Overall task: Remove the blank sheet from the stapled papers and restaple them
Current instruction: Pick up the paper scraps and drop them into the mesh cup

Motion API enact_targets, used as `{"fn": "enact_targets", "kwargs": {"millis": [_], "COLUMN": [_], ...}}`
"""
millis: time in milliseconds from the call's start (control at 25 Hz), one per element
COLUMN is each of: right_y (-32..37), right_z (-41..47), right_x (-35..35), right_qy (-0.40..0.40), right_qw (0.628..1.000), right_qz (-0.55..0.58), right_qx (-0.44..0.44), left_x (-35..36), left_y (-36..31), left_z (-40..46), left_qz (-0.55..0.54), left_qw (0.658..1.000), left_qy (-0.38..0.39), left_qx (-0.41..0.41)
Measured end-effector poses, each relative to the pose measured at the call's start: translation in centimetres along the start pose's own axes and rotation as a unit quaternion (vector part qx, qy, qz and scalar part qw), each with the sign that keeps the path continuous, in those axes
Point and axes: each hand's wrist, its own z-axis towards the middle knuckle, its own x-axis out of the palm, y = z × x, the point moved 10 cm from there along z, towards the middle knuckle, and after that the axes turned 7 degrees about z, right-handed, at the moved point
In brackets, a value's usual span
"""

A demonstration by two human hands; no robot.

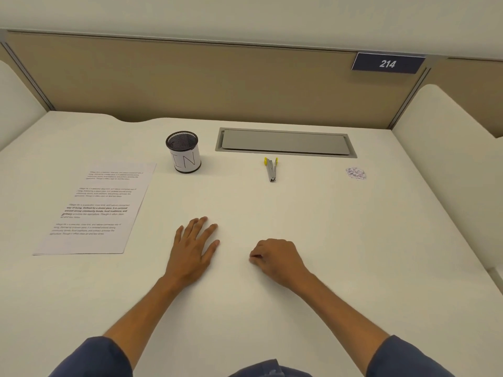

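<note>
My left hand point(194, 250) lies flat, fingers spread, on the desk point(326, 240); my right hand point(277, 258) curls, fingertips pinched together. Papers point(95, 209) lie left of both, stapler point(271, 169) beyond them.

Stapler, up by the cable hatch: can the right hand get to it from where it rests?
Probably yes. The right hand lies curled on the desk, and only bare desktop lies between it and the stapler straight ahead.
</note>
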Motion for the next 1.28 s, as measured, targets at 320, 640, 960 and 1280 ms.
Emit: {"fn": "enact_targets", "kwargs": {"millis": [320, 640, 960, 1280], "right_y": [3.1, 3.7, 3.9, 3.1], "right_z": [0.7, 0.5, 0.7, 1.8], "right_x": [0.5, -0.3, -1.6, 1.6], "right_qy": [0.039, -0.095, -0.177, -0.052], "right_qw": [0.985, 0.982, 0.973, 0.992], "right_qz": [-0.162, -0.161, -0.147, -0.116], "right_qx": [-0.034, -0.019, 0.0, 0.016], "left_x": [0.2, 1.4, 1.6, 1.6], "left_y": [-1.9, -3.6, -3.7, -3.8], "left_z": [3.2, 6.9, 7.2, 7.1], "left_qz": [0.009, 0.004, 0.021, 0.021], "left_qw": [1.0, 0.999, 0.999, 0.999], "left_qy": [0.007, 0.006, -0.008, 0.0], "left_qx": [-0.012, -0.034, -0.029, -0.032]}}
